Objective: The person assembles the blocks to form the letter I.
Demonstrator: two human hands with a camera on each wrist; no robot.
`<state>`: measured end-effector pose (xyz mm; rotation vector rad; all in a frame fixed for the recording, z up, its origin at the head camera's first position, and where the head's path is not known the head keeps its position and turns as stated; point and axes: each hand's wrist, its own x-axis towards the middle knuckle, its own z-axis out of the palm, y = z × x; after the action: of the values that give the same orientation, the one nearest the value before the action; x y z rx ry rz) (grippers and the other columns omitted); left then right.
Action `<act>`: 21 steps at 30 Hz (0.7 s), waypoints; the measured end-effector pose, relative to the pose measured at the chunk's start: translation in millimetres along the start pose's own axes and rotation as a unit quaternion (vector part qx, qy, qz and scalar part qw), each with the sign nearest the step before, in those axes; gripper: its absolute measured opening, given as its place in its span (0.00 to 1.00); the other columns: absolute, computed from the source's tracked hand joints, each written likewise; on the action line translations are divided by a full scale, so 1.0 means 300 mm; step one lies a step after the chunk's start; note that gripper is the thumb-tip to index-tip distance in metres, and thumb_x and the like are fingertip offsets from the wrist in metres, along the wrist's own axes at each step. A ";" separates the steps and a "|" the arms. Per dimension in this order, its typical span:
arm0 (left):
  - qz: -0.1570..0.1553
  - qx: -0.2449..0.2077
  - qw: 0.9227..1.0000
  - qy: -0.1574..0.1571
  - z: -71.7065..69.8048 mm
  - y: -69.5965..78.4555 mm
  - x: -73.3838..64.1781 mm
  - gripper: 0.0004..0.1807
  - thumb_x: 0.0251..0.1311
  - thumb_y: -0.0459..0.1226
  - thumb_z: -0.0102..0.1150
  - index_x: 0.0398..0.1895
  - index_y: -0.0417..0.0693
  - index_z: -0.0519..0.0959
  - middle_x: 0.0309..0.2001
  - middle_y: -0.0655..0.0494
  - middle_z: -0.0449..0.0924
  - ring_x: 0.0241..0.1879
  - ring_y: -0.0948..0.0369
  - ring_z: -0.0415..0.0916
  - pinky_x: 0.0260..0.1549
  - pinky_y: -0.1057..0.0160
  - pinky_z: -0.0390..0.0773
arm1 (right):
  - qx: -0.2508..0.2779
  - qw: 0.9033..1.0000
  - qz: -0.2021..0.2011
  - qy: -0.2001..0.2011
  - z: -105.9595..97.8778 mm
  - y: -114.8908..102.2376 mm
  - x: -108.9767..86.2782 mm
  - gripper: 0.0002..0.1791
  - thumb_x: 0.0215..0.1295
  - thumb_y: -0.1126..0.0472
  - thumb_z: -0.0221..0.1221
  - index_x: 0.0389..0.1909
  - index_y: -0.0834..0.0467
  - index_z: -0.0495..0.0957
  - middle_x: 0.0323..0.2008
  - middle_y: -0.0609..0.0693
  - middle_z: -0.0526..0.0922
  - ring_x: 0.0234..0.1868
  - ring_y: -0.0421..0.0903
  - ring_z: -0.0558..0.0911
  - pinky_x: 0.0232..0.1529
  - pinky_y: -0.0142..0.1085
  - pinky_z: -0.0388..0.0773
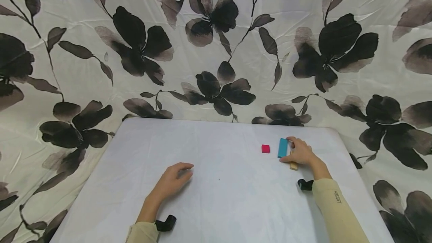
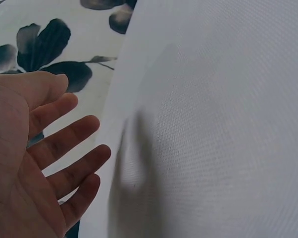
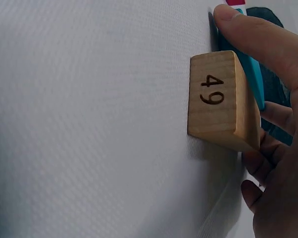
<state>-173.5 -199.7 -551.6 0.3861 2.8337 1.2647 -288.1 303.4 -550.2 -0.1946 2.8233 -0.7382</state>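
Observation:
At the table's back right, my right hand reaches over a long blue block, thumb at its near end and a finger at its far end. Between them the fingers pinch the block. Under that hand lies a wooden block, partly hidden in the head view; the right wrist view shows "49" marked on its end face. A small red block sits just left of the blue one. My left hand hovers over the left half of the table, fingers loosely bent and apart, holding nothing.
A white cloth covers the table, whose back edge meets a flower-patterned curtain. Black wrist-worn devices show beside both sleeves.

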 end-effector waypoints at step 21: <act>0.016 -0.012 1.000 -0.002 0.051 0.027 0.032 0.15 0.65 0.42 0.61 0.54 0.53 0.81 0.52 0.63 0.80 0.56 0.60 0.74 0.54 0.54 0.71 | 0.039 0.999 -0.008 0.008 0.003 0.001 0.005 0.54 0.44 0.40 0.74 0.66 0.64 0.60 0.42 0.57 0.72 0.45 0.55 0.70 0.44 0.51 0.69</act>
<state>-179.3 -181.0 -555.1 0.4349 2.8170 1.3008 -289.4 303.1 -551.4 -0.1996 2.8038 -0.8560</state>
